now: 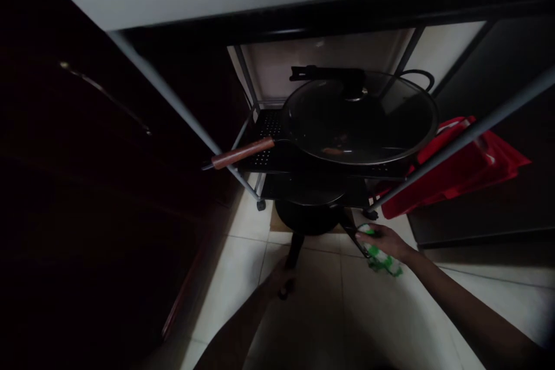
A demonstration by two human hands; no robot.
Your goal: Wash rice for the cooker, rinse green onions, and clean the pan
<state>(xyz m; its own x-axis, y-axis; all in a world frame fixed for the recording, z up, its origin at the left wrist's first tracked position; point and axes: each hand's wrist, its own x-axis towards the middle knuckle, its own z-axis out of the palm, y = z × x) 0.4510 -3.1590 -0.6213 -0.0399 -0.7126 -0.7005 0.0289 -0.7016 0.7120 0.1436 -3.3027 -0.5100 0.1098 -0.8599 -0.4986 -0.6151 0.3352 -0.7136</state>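
Note:
Low in the dim head view, my left hand (280, 280) is wrapped round the black handle of a dark frying pan (303, 221). The pan sits at the front of the cart's lowest shelf, its handle pointing toward me. My right hand (388, 241) is closed on a green and white cloth (381, 260). Beside its fingers, a second black handle (352, 232) slants out from the lower shelf. Whether that hand also grips this handle I cannot tell. Another dark round pan or lid (310, 189) lies on the lower shelf, partly hidden in shadow.
A large wok with a glass lid (359, 121) occupies the black perforated shelf (269, 121); its wooden handle (243, 153) sticks out left. Grey cart posts (173, 98) stand on both sides. A red bag (455, 167) hangs at right. Tiled floor (321, 272) lies below.

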